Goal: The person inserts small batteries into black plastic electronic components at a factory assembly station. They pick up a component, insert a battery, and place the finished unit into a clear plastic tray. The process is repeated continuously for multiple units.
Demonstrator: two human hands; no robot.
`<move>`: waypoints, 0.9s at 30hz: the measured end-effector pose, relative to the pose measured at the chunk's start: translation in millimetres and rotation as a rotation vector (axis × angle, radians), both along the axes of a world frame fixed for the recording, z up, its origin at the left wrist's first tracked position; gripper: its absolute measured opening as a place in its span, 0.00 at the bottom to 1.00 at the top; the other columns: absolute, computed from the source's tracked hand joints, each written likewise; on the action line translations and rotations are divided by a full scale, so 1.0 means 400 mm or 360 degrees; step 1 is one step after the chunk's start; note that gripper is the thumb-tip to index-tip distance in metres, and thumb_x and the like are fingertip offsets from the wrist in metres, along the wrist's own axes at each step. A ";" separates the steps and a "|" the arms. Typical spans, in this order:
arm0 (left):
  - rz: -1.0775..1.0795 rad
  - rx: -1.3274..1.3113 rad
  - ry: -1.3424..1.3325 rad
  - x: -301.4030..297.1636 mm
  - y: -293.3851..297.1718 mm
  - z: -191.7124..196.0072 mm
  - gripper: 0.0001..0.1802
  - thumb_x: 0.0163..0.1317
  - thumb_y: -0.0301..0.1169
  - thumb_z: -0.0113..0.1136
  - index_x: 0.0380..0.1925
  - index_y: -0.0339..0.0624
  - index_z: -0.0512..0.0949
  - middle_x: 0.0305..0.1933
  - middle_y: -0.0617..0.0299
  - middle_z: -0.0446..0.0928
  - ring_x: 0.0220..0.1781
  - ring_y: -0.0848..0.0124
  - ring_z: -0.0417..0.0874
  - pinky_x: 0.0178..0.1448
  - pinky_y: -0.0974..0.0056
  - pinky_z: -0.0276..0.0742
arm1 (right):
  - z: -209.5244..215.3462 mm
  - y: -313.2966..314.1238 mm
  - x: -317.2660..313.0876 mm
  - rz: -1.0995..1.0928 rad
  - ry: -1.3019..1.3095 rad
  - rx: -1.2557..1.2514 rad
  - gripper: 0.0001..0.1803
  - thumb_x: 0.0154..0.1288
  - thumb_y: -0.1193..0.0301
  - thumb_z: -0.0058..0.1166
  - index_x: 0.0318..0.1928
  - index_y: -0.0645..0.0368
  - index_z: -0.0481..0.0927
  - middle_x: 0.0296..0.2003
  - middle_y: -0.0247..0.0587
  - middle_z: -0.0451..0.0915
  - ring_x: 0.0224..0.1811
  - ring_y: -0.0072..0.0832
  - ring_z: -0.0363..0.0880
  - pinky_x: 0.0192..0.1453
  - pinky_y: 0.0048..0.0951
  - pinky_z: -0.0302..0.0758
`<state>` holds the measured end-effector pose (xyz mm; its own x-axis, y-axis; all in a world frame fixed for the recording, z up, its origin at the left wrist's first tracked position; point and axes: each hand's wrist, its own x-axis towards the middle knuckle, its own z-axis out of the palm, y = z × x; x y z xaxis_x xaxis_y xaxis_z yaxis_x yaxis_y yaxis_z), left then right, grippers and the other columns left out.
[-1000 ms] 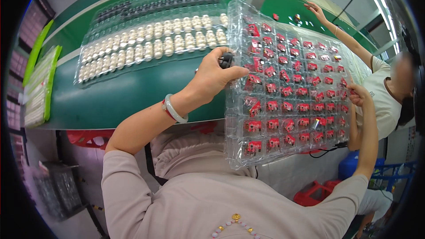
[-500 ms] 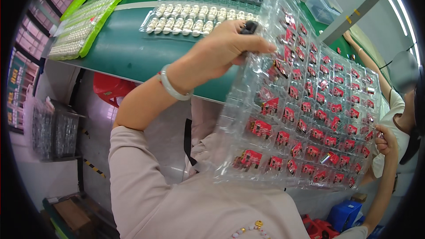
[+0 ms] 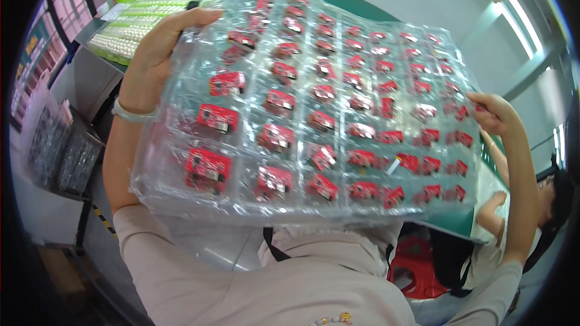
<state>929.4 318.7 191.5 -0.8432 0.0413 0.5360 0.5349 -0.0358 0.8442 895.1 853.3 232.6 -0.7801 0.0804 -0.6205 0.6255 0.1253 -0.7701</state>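
Two hands on one clear plastic blister tray [image 3: 338, 115], lifted up in front of the camera and tilted. Left hand [image 3: 158, 54] gripping the tray's upper left edge, fingers curled over the rim, palm behind the plastic; pale bangle [image 3: 134, 115] around that wrist. Right hand [image 3: 492, 111] closed on the tray's right edge, thumb and fingers pinched over the rim. Tray held between both, clear of the counter [image 3: 368, 6], filling most of the view. Rows of pockets across it, each with a small red circuit board [image 3: 208, 166]; some boards lying crooked in their pockets. Light-coloured sleeves [image 3: 181, 265] along both forearms from the lower edge.

Behind the tray at upper left, green counter with a green tray of small white parts [image 3: 130, 27] on it. Further left and lower, dark racks [image 3: 57, 145] beside the counter. Under the tray's lower right corner, a red stool [image 3: 417, 259]. At far right, another person [image 3: 547, 205] beside the counter, one of their hands [image 3: 492, 214] near its green edge.
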 end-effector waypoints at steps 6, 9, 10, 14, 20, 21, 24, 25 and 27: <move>0.0015 0.0576 -0.0709 0.201 0.109 -0.059 0.15 0.53 0.28 0.61 0.40 0.33 0.74 0.37 0.58 0.78 0.33 0.74 0.81 0.38 0.72 0.79 | -0.022 0.009 -0.135 0.0323 0.0016 0.0095 0.17 0.65 0.63 0.47 0.20 0.53 0.63 0.08 0.23 0.54 0.04 0.10 0.47 0.04 0.14 0.42; 0.0291 0.0585 -0.0670 0.327 0.160 -0.120 0.13 0.52 0.29 0.62 0.36 0.36 0.75 0.32 0.63 0.77 0.27 0.79 0.79 0.27 0.76 0.75 | -0.044 -0.018 -0.208 0.0548 0.0133 0.0121 0.16 0.63 0.66 0.51 0.20 0.54 0.62 0.11 0.24 0.56 0.07 0.09 0.48 0.05 0.11 0.44; 0.0326 0.0550 -0.0622 0.319 0.127 -0.122 0.11 0.52 0.30 0.62 0.35 0.37 0.75 0.30 0.65 0.76 0.25 0.81 0.77 0.24 0.77 0.72 | -0.029 -0.068 -0.248 0.0558 0.0214 0.0132 0.16 0.62 0.68 0.52 0.21 0.54 0.62 0.12 0.24 0.56 0.08 0.09 0.48 0.05 0.10 0.44; 0.0973 0.0657 -0.0550 0.457 0.311 -0.216 0.09 0.52 0.29 0.61 0.32 0.40 0.74 0.23 0.72 0.72 0.13 0.89 0.63 0.13 0.81 0.53 | -0.032 -0.123 -0.333 0.0797 0.0235 0.0262 0.17 0.61 0.70 0.54 0.20 0.55 0.61 0.13 0.25 0.56 0.09 0.08 0.48 0.06 0.08 0.46; 0.1285 0.0730 -0.0549 0.578 0.436 -0.295 0.12 0.54 0.30 0.61 0.37 0.39 0.72 0.23 0.73 0.69 0.13 0.88 0.63 0.13 0.81 0.54 | -0.024 -0.199 -0.382 0.1004 0.0202 0.0450 0.16 0.60 0.70 0.54 0.20 0.56 0.64 0.14 0.25 0.57 0.09 0.07 0.49 0.07 0.07 0.46; 0.1328 0.0785 -0.0527 0.580 0.455 -0.313 0.13 0.54 0.30 0.61 0.38 0.39 0.72 0.23 0.73 0.68 0.13 0.88 0.63 0.13 0.81 0.54 | -0.027 -0.205 -0.393 0.1046 0.0192 0.0470 0.16 0.60 0.69 0.55 0.20 0.56 0.64 0.14 0.25 0.57 0.09 0.07 0.49 0.07 0.07 0.46; 0.1320 0.0951 -0.0502 0.572 0.493 -0.346 0.16 0.55 0.29 0.59 0.43 0.37 0.71 0.23 0.73 0.69 0.14 0.88 0.62 0.14 0.81 0.53 | -0.044 -0.227 -0.428 0.1002 0.0216 0.0542 0.17 0.59 0.69 0.56 0.18 0.56 0.64 0.13 0.25 0.56 0.09 0.08 0.49 0.08 0.08 0.46; 0.1333 0.0976 -0.0500 0.565 0.500 -0.359 0.17 0.56 0.29 0.59 0.45 0.37 0.70 0.24 0.73 0.69 0.14 0.88 0.61 0.14 0.80 0.53 | -0.052 -0.234 -0.441 0.0983 0.0213 0.0584 0.17 0.59 0.69 0.56 0.18 0.55 0.64 0.13 0.25 0.56 0.09 0.08 0.49 0.08 0.08 0.46; 0.1244 0.1081 -0.0548 0.562 0.501 -0.368 0.18 0.56 0.28 0.58 0.47 0.36 0.70 0.27 0.71 0.71 0.17 0.87 0.65 0.18 0.80 0.59 | -0.067 -0.252 -0.441 0.1013 0.0155 0.0642 0.18 0.59 0.69 0.57 0.18 0.55 0.63 0.13 0.24 0.55 0.09 0.08 0.49 0.08 0.09 0.46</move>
